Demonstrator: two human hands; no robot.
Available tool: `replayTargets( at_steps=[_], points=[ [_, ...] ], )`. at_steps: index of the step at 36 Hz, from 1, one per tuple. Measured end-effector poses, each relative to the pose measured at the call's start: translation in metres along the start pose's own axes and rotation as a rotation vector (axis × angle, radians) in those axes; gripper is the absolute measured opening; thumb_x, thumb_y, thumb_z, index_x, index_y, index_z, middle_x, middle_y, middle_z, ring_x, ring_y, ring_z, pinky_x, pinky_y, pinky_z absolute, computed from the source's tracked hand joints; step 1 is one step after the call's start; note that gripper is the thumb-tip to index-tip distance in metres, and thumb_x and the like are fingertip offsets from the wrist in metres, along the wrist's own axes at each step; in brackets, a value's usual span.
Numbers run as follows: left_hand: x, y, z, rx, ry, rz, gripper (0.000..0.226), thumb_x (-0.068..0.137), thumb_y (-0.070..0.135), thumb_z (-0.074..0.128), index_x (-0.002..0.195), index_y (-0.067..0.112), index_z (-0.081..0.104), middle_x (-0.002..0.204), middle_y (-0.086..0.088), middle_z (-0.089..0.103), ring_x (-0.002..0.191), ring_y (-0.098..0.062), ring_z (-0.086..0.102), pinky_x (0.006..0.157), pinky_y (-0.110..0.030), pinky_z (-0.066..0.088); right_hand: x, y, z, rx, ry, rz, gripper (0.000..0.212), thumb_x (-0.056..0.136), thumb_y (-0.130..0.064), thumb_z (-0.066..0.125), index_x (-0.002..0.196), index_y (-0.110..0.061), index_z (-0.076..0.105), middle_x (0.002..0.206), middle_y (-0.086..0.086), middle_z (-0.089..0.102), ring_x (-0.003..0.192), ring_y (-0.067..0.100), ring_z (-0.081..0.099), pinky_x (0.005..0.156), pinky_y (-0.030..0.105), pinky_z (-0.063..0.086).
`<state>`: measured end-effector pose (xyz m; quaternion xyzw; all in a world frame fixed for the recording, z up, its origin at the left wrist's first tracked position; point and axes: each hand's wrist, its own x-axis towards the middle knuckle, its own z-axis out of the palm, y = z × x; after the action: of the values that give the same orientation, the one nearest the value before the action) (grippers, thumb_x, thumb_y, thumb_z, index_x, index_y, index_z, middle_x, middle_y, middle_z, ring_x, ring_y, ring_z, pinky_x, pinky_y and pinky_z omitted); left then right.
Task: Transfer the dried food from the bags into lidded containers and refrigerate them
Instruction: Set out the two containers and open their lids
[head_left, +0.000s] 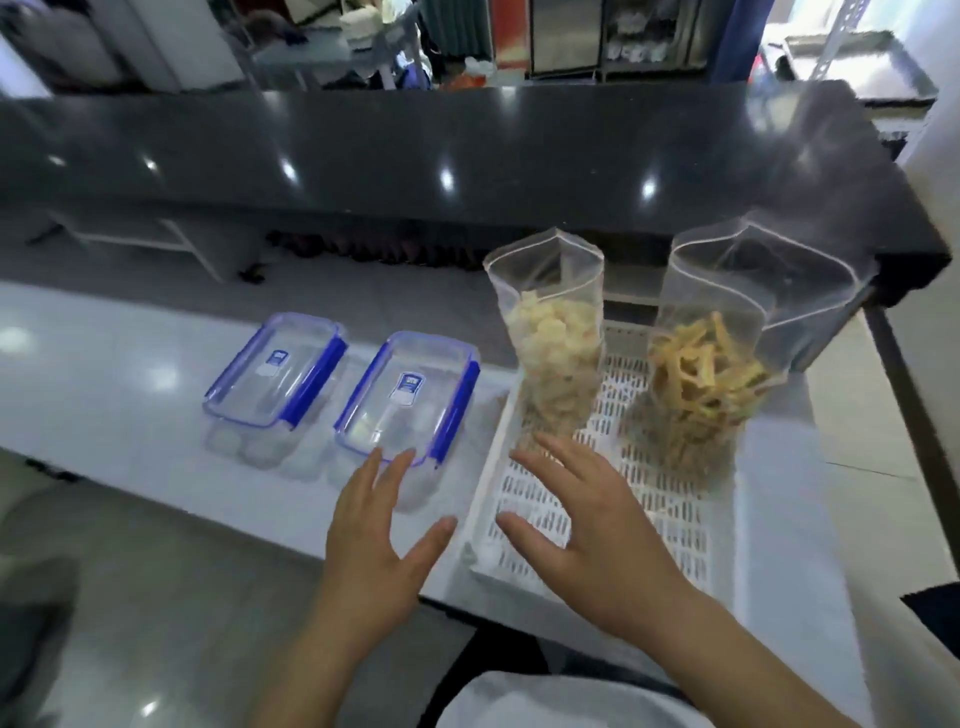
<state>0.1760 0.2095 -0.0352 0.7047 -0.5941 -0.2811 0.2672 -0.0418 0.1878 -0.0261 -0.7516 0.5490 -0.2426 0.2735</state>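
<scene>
The small labels on the two container lids (408, 395) are too blurred to read. Behind the dark counter (467, 150), the shelves and clutter smear into unreadable shapes. Both forearms are cut off by the bottom edge.

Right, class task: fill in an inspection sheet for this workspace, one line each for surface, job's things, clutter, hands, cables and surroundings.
Surface: white counter, glossy, with light glare.
Job's things: two lidded containers side by side, lids on, seemingly empty; two open bags standing in a white tray, left bag holding pale chunks, right bag holding yellow strips.
Clutter: nothing seen.
Hands: left hand open, fingers spread, near the nearer container; right hand open, over the tray, near the left bag; neither holds anything.
Cables: nothing seen.
Surroundings: dark raised ledge behind the counter; blurred shelving and furniture beyond; tiled floor.
</scene>
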Motion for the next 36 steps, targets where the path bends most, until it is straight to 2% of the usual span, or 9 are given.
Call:
replayTargets(
  at_steps=[4,9,11,14,20,23,28,33,36],
  points=[
    [-0.017,-0.024,-0.013,0.018,-0.001,-0.137,0.076,0.086,0.049,0.071,0.15,0.045,0.031,0.165,0.014,0.011,0.153,-0.008,0.006,0.123,-0.043,0.022,0.01,-0.001,0.022,-0.017,-0.075,0.003,0.062,0.086,-0.062,0.046,0.135,-0.026,0.059,0.145,-0.002,0.053,0.139,0.021,0.043,0.115,0.042,0.036],
    [-0.014,-0.042,-0.033,0.046,-0.01,-0.159,0.073,0.089,0.042,0.071,0.148,0.047,0.029,0.165,0.016,0.011,0.152,-0.004,0.006,0.118,-0.028,0.017,0.023,-0.012,0.04,0.004,-0.112,0.02,0.068,0.084,-0.066,0.041,0.138,-0.028,0.056,0.148,-0.003,0.049,0.141,0.02,0.04,0.117,0.04,0.031],
    [-0.004,-0.048,-0.041,0.03,-0.014,-0.177,0.072,0.089,0.04,0.071,0.148,0.048,0.029,0.164,0.016,0.013,0.151,-0.002,0.008,0.114,-0.023,0.016,0.025,-0.015,0.044,0.011,-0.118,0.035,0.069,0.083,-0.068,0.039,0.139,-0.031,0.054,0.151,-0.005,0.046,0.143,0.018,0.036,0.119,0.039,0.029],
    [0.015,-0.058,-0.052,-0.022,-0.038,-0.196,0.072,0.09,0.041,0.071,0.15,0.045,0.032,0.162,0.017,0.021,0.149,-0.003,0.018,0.117,-0.027,0.022,0.029,-0.02,0.05,0.007,-0.111,0.07,0.071,0.082,-0.07,0.036,0.14,-0.033,0.053,0.152,-0.008,0.043,0.144,0.014,0.033,0.119,0.034,0.026],
    [0.075,-0.068,-0.073,-0.115,-0.055,-0.169,0.064,0.093,0.033,0.069,0.148,0.039,0.037,0.139,0.026,0.037,0.126,0.005,0.034,0.105,-0.023,0.032,0.048,-0.039,0.062,-0.034,-0.038,0.156,0.065,0.085,-0.066,0.044,0.142,-0.034,0.05,0.152,-0.011,0.041,0.142,0.008,0.03,0.114,0.021,0.019],
    [0.104,-0.072,-0.081,-0.132,-0.14,-0.134,0.063,0.095,0.03,0.067,0.149,0.037,0.036,0.133,0.026,0.035,0.122,0.005,0.034,0.101,-0.022,0.033,0.067,-0.054,0.074,-0.043,-0.008,0.205,0.054,0.093,-0.05,0.059,0.144,-0.036,0.046,0.152,-0.015,0.038,0.142,0.005,0.026,0.11,0.016,0.015],
    [0.14,-0.087,-0.088,-0.212,-0.313,-0.131,0.068,0.095,0.031,0.068,0.15,0.041,0.03,0.13,0.025,0.033,0.116,0.002,0.037,0.096,-0.024,0.039,0.099,-0.08,0.104,0.008,0.018,0.36,0.06,0.091,-0.048,0.062,0.147,-0.036,0.042,0.151,-0.02,0.033,0.143,0.003,0.029,0.11,0.016,0.021],
    [0.166,-0.101,-0.09,-0.364,-0.437,-0.233,0.074,0.096,0.031,0.066,0.156,0.037,0.025,0.143,0.019,0.035,0.121,-0.001,0.038,0.098,-0.027,0.037,0.123,-0.087,0.124,0.168,0.07,0.555,0.065,0.091,-0.039,0.068,0.149,-0.032,0.038,0.135,-0.027,0.036,0.123,-0.005,0.039,0.097,0.016,0.029],
    [0.178,-0.112,-0.092,-0.477,-0.541,-0.291,0.054,0.096,0.026,0.066,0.142,0.041,0.041,0.14,0.018,0.048,0.122,-0.002,0.051,0.094,-0.022,0.043,0.129,-0.094,0.14,0.326,0.15,0.684,0.068,0.091,-0.036,0.069,0.15,-0.037,0.036,0.145,-0.023,0.042,0.124,0.0,0.045,0.099,0.024,0.037]
  ],
)
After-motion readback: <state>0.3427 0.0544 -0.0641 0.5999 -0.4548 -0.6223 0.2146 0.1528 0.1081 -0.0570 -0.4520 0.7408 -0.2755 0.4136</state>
